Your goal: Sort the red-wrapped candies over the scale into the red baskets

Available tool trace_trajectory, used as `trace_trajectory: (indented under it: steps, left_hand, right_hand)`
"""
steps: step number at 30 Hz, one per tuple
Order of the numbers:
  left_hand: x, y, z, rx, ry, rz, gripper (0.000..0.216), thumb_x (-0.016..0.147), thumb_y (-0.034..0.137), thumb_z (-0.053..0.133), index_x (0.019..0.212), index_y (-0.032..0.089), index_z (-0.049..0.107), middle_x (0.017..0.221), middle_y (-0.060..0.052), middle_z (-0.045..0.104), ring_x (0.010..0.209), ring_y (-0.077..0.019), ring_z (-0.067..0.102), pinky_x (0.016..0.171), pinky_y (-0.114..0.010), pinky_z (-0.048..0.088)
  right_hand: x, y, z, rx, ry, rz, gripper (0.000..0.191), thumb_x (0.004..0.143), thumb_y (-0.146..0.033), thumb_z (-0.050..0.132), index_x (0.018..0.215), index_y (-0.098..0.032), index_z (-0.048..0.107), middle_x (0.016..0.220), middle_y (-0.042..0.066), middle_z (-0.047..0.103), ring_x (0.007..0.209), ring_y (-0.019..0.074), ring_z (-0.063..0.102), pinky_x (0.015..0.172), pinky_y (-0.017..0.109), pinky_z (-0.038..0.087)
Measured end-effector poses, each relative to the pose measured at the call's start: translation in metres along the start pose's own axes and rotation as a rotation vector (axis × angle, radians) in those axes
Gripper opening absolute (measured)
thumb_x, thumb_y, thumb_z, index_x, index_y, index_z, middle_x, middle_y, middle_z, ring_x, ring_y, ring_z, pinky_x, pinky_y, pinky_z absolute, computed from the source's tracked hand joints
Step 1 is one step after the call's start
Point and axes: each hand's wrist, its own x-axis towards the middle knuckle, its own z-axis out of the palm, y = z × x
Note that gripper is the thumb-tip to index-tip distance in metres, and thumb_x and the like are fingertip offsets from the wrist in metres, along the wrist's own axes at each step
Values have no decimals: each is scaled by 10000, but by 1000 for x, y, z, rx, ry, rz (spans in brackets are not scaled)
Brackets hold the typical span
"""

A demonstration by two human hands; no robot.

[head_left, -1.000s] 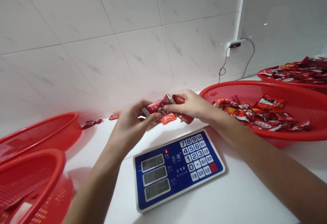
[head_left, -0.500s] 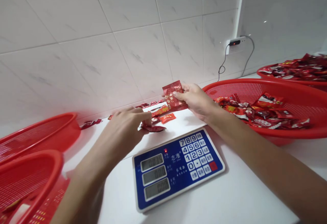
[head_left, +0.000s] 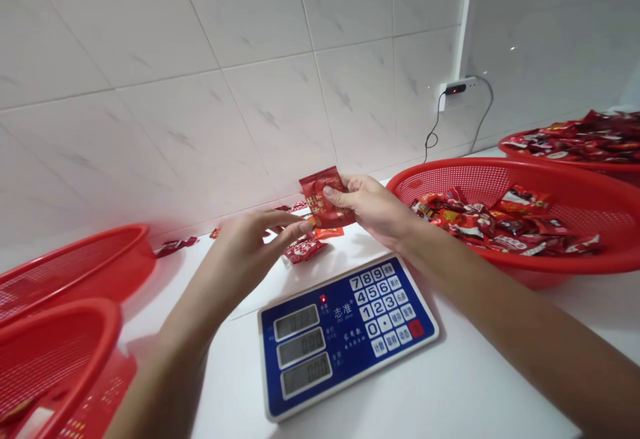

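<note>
My right hand (head_left: 367,207) pinches a red snack packet (head_left: 320,197), holding it upright above the white platform of a scale (head_left: 350,322) with a blue keypad and three displays. My left hand (head_left: 250,245) hovers just left of it, fingers loosely curled and empty, fingertips near a red packet (head_left: 303,250) lying on the platform. A few more red and orange packets lie on the platform behind my hands.
A large red mesh basket (head_left: 575,252) holding several red packets stands to the right, with another full one (head_left: 575,142) behind it. Two red baskets (head_left: 75,279) stand at the left. A charger and cable (head_left: 453,92) hang on the tiled wall.
One second ago both hands held packets together. My left hand set one down on the scale and let go. My right hand lifted its packet upright and shifted slightly left.
</note>
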Motion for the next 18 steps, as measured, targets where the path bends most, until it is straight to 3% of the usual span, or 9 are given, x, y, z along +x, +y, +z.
trace_trajectory:
  steps: [3,6,11,15,18]
  left_hand:
    - [3,4,10,-303,36,3,345,828,508,654,1030,248,757,940,-60,771,895,-251,695,745,-331,528]
    - [4,3,18,-464,70,18,327,821,450,694,1069,245,745,974,-62,766,892,-236,700,822,-360,535]
    - [1,8,17,-497,143,62,299,818,400,715,1079,257,748,1015,-61,759,910,-231,691,896,-387,524]
    - [-1,15,15,-518,187,83,265,837,344,702,1088,276,748,1038,-40,757,911,-219,686,927,-381,511]
    - [-2,18,15,-567,182,86,226,840,298,700,1056,273,760,1014,-30,763,908,-214,688,921,-372,515]
  right_hand:
    - [-3,2,6,102,-104,-27,224,934,-90,527,856,-171,720,798,21,733,679,118,664,747,277,550]
    - [-4,3,8,117,-140,-53,223,927,-94,527,888,-190,725,816,15,740,731,131,675,773,294,553]
    - [-5,1,4,46,-199,-124,165,938,-231,568,897,-187,722,821,34,736,780,160,684,764,326,563]
    - [-5,0,1,-68,-170,-206,319,890,-481,618,877,-181,727,830,50,732,830,177,683,785,333,555]
    - [-4,1,-1,-128,-129,-221,393,843,-569,633,871,-189,730,839,53,731,856,183,679,805,342,546]
